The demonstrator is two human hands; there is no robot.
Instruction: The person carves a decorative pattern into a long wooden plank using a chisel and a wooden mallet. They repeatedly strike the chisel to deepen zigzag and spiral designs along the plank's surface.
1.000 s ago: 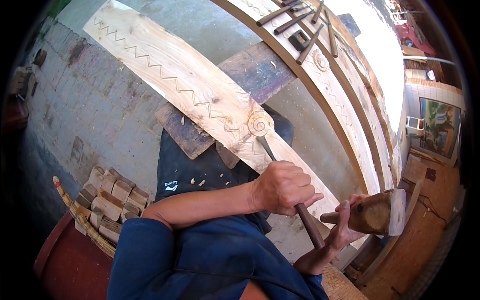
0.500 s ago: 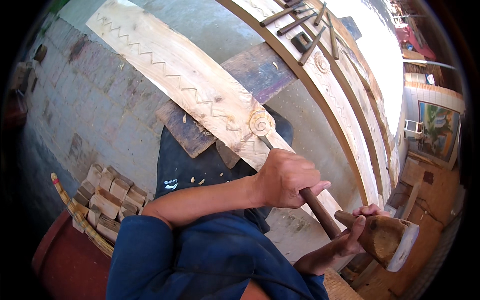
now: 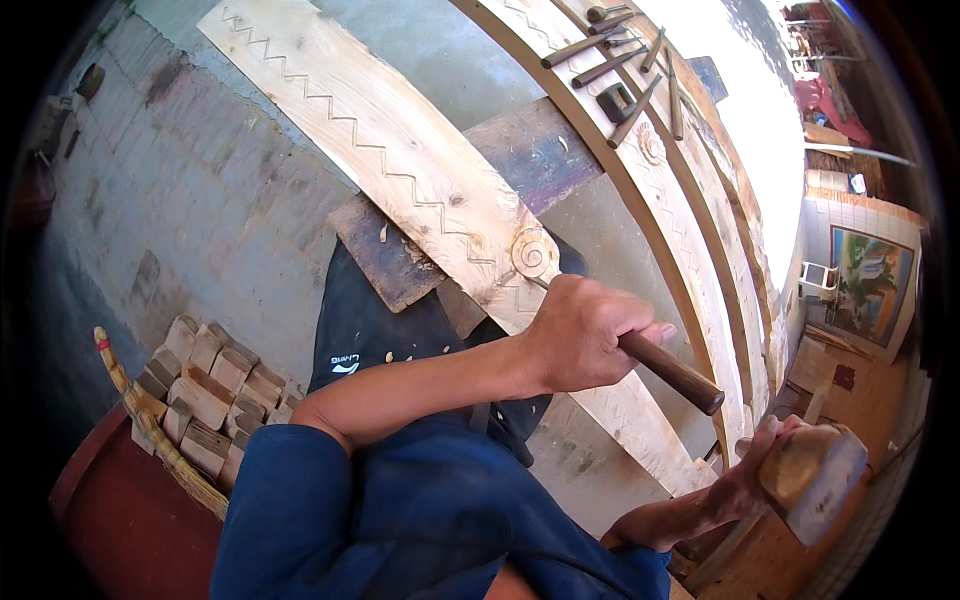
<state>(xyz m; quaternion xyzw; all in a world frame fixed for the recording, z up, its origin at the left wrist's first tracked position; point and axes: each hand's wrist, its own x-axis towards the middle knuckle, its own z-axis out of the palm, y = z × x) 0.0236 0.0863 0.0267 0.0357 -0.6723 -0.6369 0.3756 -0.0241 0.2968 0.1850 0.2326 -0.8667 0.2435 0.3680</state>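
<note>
Wooden chisel clamped in left hand; right hand clamped on mallet.

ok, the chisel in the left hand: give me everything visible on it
The chisel has a dark brown, round wooden handle with a blunt flat butt end, which sticks out bare past the left hand toward the lower right. That hand is wrapped around its middle, hiding most of the shank. It slants up-left, a thin strip of blade showing near the spiral carving on the pale plank; the cutting edge cannot be made out. The mallet in the right hand is apart from the butt.
</note>
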